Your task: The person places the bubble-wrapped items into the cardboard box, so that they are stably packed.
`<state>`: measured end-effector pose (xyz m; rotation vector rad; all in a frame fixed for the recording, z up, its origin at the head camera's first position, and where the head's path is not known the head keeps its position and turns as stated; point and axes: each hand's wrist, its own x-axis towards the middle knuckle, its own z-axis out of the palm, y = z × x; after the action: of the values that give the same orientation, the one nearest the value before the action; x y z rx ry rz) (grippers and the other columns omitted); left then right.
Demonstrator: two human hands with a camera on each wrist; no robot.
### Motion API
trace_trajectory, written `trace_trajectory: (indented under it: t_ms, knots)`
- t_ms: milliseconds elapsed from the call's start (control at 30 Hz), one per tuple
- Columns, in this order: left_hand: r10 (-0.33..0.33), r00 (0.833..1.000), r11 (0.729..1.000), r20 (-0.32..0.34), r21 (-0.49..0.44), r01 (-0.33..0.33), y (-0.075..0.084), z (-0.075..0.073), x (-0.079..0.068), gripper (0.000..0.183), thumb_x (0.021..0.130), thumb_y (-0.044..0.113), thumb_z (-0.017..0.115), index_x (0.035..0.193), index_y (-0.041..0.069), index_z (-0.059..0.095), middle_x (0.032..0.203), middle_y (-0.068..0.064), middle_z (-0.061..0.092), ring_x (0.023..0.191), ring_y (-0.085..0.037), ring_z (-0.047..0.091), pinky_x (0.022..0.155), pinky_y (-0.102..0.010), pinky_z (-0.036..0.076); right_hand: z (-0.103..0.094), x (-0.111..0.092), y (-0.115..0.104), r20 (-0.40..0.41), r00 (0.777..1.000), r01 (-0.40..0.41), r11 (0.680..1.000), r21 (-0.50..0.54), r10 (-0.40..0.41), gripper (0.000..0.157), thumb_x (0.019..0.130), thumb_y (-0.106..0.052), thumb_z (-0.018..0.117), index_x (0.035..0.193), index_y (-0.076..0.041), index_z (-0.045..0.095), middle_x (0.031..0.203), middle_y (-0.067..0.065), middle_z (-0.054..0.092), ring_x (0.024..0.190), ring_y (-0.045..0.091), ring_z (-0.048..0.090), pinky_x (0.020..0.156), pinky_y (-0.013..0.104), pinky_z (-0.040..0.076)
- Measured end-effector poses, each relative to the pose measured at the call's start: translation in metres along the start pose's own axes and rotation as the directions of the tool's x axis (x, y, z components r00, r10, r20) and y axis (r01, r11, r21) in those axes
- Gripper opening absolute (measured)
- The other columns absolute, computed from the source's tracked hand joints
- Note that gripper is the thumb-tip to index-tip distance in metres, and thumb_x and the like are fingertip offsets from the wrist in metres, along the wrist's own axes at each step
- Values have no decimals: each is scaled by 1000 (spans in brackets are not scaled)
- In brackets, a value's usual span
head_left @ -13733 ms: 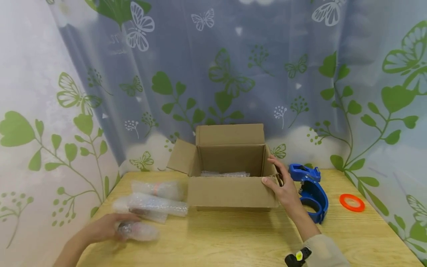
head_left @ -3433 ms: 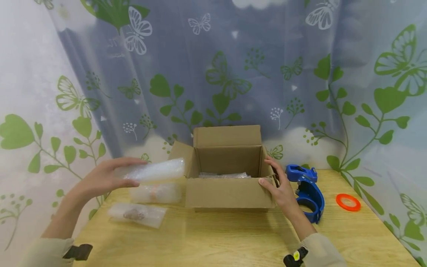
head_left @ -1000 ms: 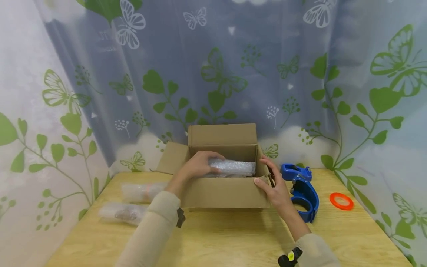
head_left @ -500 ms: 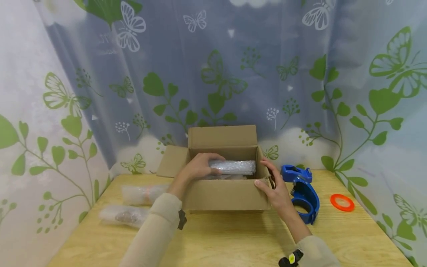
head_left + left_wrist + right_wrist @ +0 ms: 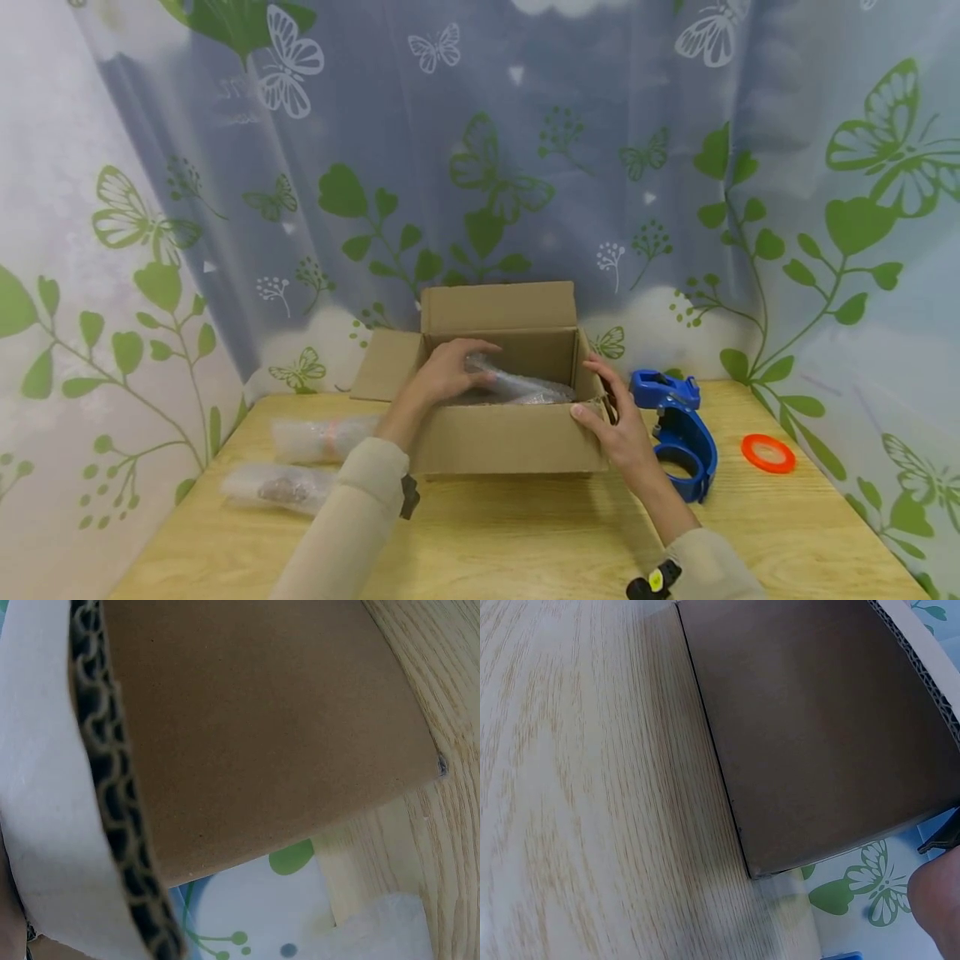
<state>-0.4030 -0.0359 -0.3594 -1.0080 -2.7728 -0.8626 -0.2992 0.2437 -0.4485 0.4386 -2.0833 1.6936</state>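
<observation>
An open cardboard box (image 5: 517, 437) stands mid-table, its back and left flaps folded outward and its front flap hanging down. Inside it, my left hand (image 5: 448, 371) holds the left end of a bubble-wrapped roll (image 5: 521, 385), which slants down to the right. Other clear wrap shows under it; the deeper contents are hidden by the front wall. At the box's right front corner my right hand (image 5: 621, 417) grips the edge, thumb in front and fingers over the side. Both wrist views mostly show the box's outer wall (image 5: 285, 727), with part of the right hand (image 5: 939, 900) at one edge.
Two bubble-wrapped bundles, one behind (image 5: 318, 437) and one in front (image 5: 277, 487), lie left of the box. To its right are a blue tape dispenser (image 5: 697, 446), another blue tool (image 5: 666, 389) and an orange tape ring (image 5: 768, 453). A patterned curtain (image 5: 510, 167) hangs behind.
My left hand has carried the wrapped roll from the left into the box. In the last half second its right end tipped down. The right hand has kept its grip on the corner.
</observation>
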Motion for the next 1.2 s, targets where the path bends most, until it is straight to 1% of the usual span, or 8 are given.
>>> trace_trajectory:
  t_ms: [33, 200, 333, 567, 767, 867, 1067, 1200]
  knots:
    - [2, 1000, 1000, -3, 2, -2, 0, 0, 0, 51, 93, 21, 80, 141, 14, 65, 148, -10, 60, 137, -36, 55, 115, -53, 42, 0, 0, 0, 1, 1000, 1, 1000, 1, -1, 63, 100, -13, 68, 157, -12, 41, 170, -6, 26, 159, 29, 15, 123, 69, 11]
    - [9, 1000, 1000, -15, 3, -9, -1, 0, 1, 49, 94, 23, 79, 140, 14, 66, 148, -10, 61, 137, -34, 55, 115, -50, 43, 0, 1, 1, -1, 1000, 1, 1000, 1, -1, 62, 100, -13, 68, 157, -13, 41, 170, -6, 27, 159, 29, 14, 123, 69, 12]
    - [-1, 1000, 1000, -28, -14, 1, -1, 0, 0, 47, 94, 24, 78, 139, 15, 66, 148, -8, 60, 141, -33, 51, 117, -49, 41, 0, 1, 2, -3, 1000, 6, 1000, -4, -6, 62, 100, -13, 68, 156, -13, 42, 170, -7, 27, 159, 28, 15, 123, 69, 12]
    - [12, 996, 999, -83, -37, -15, 1, 0, -1, 44, 94, 23, 78, 136, 14, 68, 145, -7, 63, 140, -32, 53, 118, -47, 41, 1, 0, 2, -7, 1000, 16, 1000, -6, -16, 63, 100, -12, 68, 156, -12, 42, 170, -6, 27, 159, 28, 16, 123, 69, 13]
    - [5, 994, 997, -106, -80, -14, 1, -1, -4, 43, 95, 23, 77, 137, 15, 68, 146, -6, 62, 142, -31, 51, 119, -48, 39, 0, 0, 2, -7, 1000, 15, 1000, -5, -15, 62, 100, -11, 68, 156, -11, 42, 170, -5, 27, 159, 28, 15, 123, 68, 12]
    - [22, 991, 994, -133, -99, -35, 0, -1, -4, 41, 96, 22, 76, 136, 15, 69, 145, -5, 63, 141, -31, 52, 118, -48, 40, 0, 0, 1, -11, 1000, 15, 1000, -1, -15, 62, 100, -11, 68, 156, -12, 42, 170, -5, 27, 159, 28, 16, 123, 68, 12]
    - [69, 973, 988, -221, -119, -97, -1, -4, -5, 37, 97, 21, 76, 133, 17, 71, 140, -2, 67, 137, -28, 56, 117, -46, 42, 2, 1, 2, -9, 1000, 28, 1000, 8, -28, 62, 99, -9, 68, 156, -12, 42, 170, -4, 28, 158, 27, 17, 124, 67, 13]
    - [83, 976, 987, -201, -121, -108, 0, -7, -8, 37, 97, 23, 76, 134, 18, 70, 141, -1, 66, 137, -26, 56, 117, -45, 41, 2, -1, 2, -12, 1000, 19, 1000, 7, -19, 62, 99, -10, 69, 156, -13, 43, 169, -5, 28, 158, 27, 17, 124, 67, 12]
